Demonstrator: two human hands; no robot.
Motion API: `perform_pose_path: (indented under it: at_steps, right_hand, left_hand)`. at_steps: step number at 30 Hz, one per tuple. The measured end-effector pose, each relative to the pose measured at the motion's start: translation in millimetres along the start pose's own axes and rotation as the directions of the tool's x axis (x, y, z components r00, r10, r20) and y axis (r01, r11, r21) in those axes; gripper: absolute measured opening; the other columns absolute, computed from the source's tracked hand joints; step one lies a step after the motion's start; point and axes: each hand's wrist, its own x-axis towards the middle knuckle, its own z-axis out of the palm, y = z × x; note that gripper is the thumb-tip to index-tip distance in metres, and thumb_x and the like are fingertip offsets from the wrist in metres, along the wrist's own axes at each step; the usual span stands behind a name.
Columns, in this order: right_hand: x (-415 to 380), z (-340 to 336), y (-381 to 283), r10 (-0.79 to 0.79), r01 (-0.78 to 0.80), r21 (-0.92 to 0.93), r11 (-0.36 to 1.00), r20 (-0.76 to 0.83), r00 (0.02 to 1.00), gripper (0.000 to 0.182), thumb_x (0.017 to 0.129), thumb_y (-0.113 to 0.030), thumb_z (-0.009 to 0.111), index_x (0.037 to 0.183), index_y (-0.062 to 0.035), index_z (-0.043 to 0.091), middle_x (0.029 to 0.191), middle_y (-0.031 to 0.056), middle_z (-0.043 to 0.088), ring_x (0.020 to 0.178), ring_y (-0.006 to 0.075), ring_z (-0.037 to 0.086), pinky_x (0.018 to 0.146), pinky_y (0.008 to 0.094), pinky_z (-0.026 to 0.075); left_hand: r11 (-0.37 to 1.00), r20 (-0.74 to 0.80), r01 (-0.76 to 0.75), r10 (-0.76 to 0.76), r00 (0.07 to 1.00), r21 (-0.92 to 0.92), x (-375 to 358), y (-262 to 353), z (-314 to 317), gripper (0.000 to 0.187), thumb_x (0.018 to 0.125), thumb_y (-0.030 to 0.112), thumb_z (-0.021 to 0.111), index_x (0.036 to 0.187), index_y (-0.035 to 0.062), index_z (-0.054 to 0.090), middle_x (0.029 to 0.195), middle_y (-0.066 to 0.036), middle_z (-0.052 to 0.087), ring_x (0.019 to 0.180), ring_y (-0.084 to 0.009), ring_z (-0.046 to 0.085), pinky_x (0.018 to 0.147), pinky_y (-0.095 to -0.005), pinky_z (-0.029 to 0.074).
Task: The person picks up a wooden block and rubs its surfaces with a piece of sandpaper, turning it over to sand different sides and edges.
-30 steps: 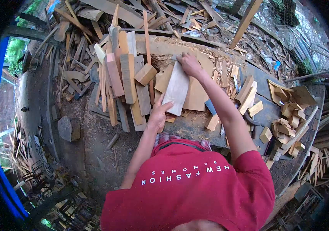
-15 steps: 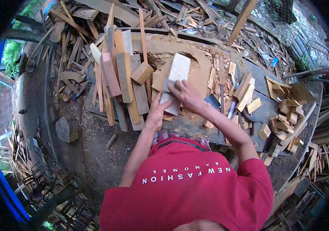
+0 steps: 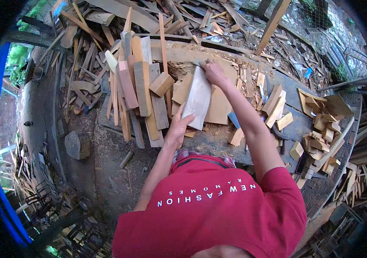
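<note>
A pale, flat wooden board (image 3: 198, 99) lies slanted over the workbench, its long side running away from me. My left hand (image 3: 178, 127) grips its near left edge, thumb on the upper face. At the far end, my right hand (image 3: 215, 74) is closed on a small grey sheet, apparently sandpaper (image 3: 201, 63), which is mostly hidden under the fingers. Brown flat panels (image 3: 221, 105) lie under and beside the board.
Long wood offcuts (image 3: 141, 88) are stacked left of the board, with a short block (image 3: 162, 84) on them. To the right lie more blocks (image 3: 284, 121), a dark curved tool (image 3: 279, 133) and a heap of small offcuts (image 3: 321, 139). Scrap wood (image 3: 179, 17) covers the ground beyond.
My right hand has slid the grey sheet from the board's middle to its far end, baring the upper face. My left hand keeps its grip near the close end.
</note>
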Motion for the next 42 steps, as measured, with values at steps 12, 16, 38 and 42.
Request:
perform_pose_path:
  at_steps: [12, 16, 38, 42]
  right_hand:
    - [-133, -64, -102, -0.196, 0.193, 0.088, 0.977, 0.023, 0.980, 0.055, 0.070, 0.003, 0.053, 0.125, -0.0060, 0.051, 0.107, 0.0161, 0.051, 0.094, 0.0311, 0.052, 0.080, 0.0378, 0.047]
    - [-129, -59, -87, -0.269, 0.271, 0.034, 0.962, -0.051, 0.962, 0.048, 0.073, -0.004, 0.055, 0.121, -0.0065, 0.053, 0.105, 0.0121, 0.051, 0.092, 0.0273, 0.052, 0.076, 0.0342, 0.047]
    - [-141, -56, -91, -0.128, 0.134, 0.053, 0.990, -0.098, 0.987, 0.045, 0.075, -0.004, 0.054, 0.120, -0.0052, 0.054, 0.102, 0.0134, 0.050, 0.093, 0.0297, 0.052, 0.074, 0.0376, 0.047]
    - [-157, -63, -101, -0.117, 0.113, 0.117, 0.987, 0.029, 0.993, 0.057, 0.069, 0.003, 0.057, 0.124, -0.0088, 0.054, 0.113, 0.0133, 0.048, 0.096, 0.0308, 0.049, 0.084, 0.0386, 0.045]
  left_hand:
    - [0.998, -0.015, 0.063, -0.062, 0.998, 0.026, -2, 8, 0, 0.053, 0.086, 0.009, 0.057, 0.135, 0.0138, 0.037, 0.112, -0.006, 0.058, 0.094, -0.0172, 0.062, 0.067, -0.0354, 0.057]
    - [0.999, 0.023, 0.053, -0.053, 0.998, 0.015, 0, 7, 0, 0.053, 0.086, 0.009, 0.057, 0.135, 0.0124, 0.037, 0.113, -0.006, 0.058, 0.094, -0.0172, 0.062, 0.068, -0.0362, 0.057]
    - [0.994, 0.051, 0.089, -0.086, 0.995, -0.060, 0, 2, -7, 0.049, 0.089, 0.015, 0.055, 0.135, 0.0112, 0.037, 0.117, -0.006, 0.056, 0.100, -0.0205, 0.061, 0.072, -0.0404, 0.056]
    - [0.994, 0.061, 0.053, -0.047, 0.997, -0.096, 1, 3, -5, 0.048, 0.089, 0.017, 0.056, 0.133, 0.0118, 0.038, 0.116, -0.006, 0.056, 0.099, -0.0208, 0.061, 0.074, -0.0417, 0.056]
